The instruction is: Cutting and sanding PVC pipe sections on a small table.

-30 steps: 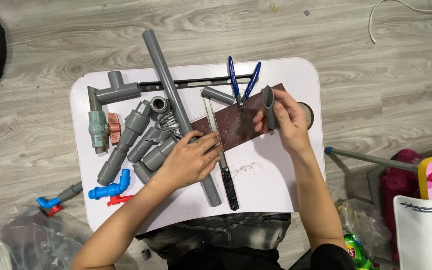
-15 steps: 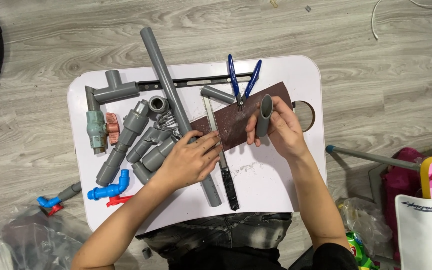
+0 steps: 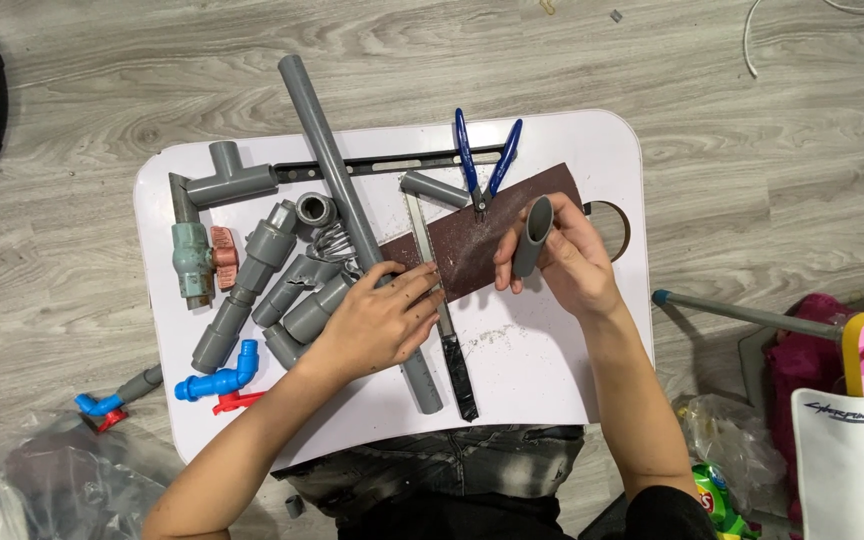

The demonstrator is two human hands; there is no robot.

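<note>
The right hand [image 3: 570, 268] is closed around a short grey pipe piece [image 3: 531, 238], fingers and thumb pinching it along its length. The pipe piece stands tilted, its open end pointing up and away from the person, its lower end down on the brown sandpaper sheet [image 3: 472, 240]. The sandpaper lies slantwise on the white counter [image 3: 542, 370], and the hand sits over its right half.

The left hand [image 3: 382, 320] lies flat with fingers spread, the fingertips pressing the left end of the sandpaper. Beneath this hand, crossing the left end of the sandpaper, runs a long grey pipe [image 3: 352, 215], and beside it a hand saw [image 3: 444, 330] with a black taped handle. Blue-handled pliers [image 3: 482, 165] lie just above the sandpaper. A heap of grey pipe fittings [image 3: 272, 280] lies well left of the sandpaper
</note>
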